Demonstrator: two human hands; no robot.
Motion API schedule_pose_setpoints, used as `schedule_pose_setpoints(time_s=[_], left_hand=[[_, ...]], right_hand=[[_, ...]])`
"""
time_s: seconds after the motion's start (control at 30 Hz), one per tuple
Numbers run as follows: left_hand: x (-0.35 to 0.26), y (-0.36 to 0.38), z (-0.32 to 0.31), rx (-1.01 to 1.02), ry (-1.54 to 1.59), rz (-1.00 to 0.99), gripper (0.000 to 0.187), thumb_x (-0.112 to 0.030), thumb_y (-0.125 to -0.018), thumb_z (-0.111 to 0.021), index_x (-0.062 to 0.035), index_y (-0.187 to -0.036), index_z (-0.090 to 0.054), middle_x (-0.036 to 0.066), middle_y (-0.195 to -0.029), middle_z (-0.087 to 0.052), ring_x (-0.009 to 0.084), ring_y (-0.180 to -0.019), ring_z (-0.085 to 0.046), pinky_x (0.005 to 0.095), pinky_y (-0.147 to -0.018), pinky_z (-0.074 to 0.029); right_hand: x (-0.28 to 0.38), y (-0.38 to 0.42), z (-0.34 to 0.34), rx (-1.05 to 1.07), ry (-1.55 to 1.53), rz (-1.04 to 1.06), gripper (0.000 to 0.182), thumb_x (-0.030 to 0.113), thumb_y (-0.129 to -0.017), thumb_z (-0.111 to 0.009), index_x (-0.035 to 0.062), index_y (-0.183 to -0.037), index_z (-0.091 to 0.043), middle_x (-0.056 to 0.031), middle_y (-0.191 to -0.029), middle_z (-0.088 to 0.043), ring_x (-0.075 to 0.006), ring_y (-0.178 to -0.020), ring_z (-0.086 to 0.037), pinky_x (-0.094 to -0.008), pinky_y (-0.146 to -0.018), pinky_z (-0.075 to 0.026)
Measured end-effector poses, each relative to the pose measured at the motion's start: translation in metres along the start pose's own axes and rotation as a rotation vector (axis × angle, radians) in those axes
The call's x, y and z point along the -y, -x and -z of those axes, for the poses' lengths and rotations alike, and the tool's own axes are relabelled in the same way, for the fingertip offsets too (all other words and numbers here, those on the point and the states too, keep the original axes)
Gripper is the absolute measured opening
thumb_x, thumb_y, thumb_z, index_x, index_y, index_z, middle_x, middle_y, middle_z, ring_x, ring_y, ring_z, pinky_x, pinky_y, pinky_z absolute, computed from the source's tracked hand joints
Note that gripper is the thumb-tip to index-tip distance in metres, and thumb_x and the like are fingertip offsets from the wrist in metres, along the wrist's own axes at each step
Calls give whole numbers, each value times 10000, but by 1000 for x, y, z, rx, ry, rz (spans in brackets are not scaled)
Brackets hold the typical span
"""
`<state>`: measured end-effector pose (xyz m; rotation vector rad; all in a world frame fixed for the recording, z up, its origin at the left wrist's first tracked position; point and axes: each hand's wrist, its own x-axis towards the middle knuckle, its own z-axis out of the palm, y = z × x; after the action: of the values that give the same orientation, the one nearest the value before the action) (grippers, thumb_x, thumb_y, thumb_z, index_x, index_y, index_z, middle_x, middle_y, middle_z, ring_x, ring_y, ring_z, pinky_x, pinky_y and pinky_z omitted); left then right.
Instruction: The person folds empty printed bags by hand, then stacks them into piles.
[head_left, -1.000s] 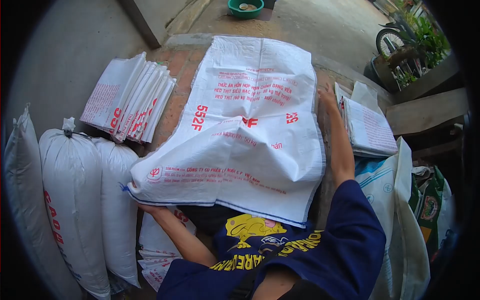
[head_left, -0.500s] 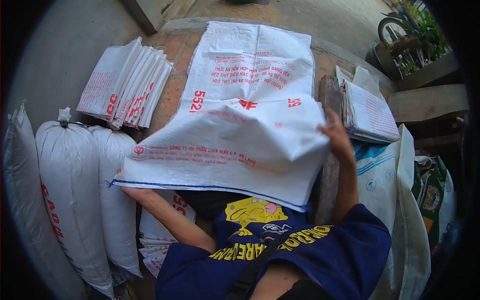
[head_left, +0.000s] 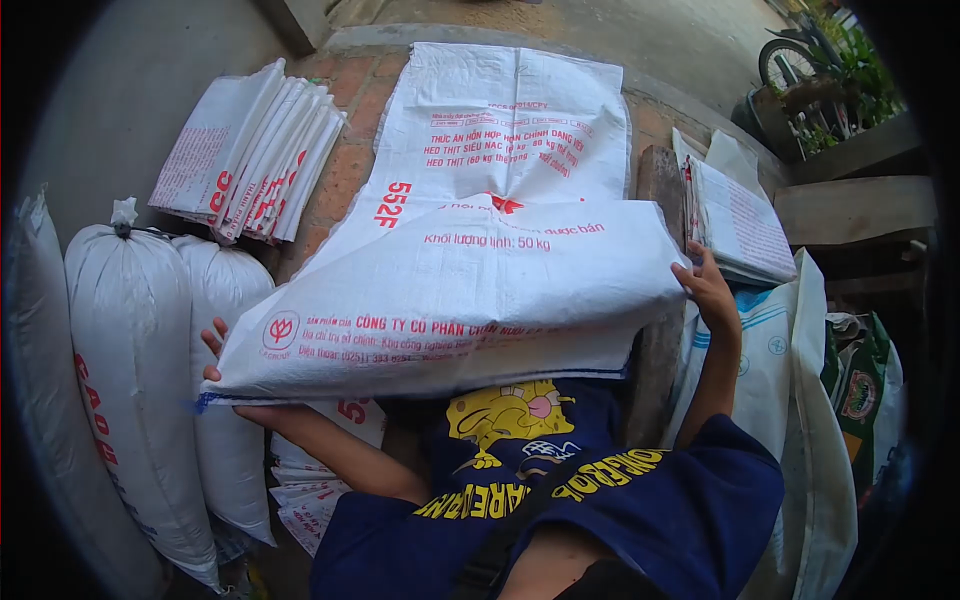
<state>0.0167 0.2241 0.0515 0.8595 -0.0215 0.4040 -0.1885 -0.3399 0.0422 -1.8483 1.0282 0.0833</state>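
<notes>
A large white woven sack [head_left: 470, 270] with red print lies before me, its near part raised and folded over the far part. At its near left corner, by the blue stitched edge, is my left hand [head_left: 216, 350], fingers spread at the rim and the rest behind the sack. My right hand [head_left: 702, 280] pinches the sack's right edge beside a wooden beam [head_left: 655, 200]. The underside of the sack and part of the near edge are hidden.
Folded sacks [head_left: 240, 150] are stacked at the back left, more folded sacks [head_left: 740, 220] at the right. Filled white sacks [head_left: 130, 370] stand on the left. A motorbike wheel [head_left: 785, 65] and plants show at the far right.
The near part of the sack has been lifted and pulled to the right, showing more red print. My right hand moved right; my left hand moved slightly left, and its fingers now show.
</notes>
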Motion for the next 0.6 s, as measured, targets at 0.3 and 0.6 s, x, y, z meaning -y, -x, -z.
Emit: schedule_pose_setpoints(time_s=[0.3,0.6], left_hand=[[17,-9,42,-93,81,120,390,-436,-968,-340,-126,-1060,-559,133,-1380,-482,372,-1310,-401,550,-1103,-278],[22,-38,25,-99,-465,500,325,-176,-891,-618,6,-1158,-578,142,-1130,-612,262,-1086,-550,384,-984,-401]], right_hand=[[24,-31,1,31,346,20,898,281,-767,-775,-43,-1441,-278,-287,-1394,-428,-367,-1295,-434,-372,-1088,-321],[-27,-55,-3,310,-696,-248,878,485,-803,-709,44,-1453,-316,-173,-1446,-399,-311,-1281,-428,-452,-1053,-341]])
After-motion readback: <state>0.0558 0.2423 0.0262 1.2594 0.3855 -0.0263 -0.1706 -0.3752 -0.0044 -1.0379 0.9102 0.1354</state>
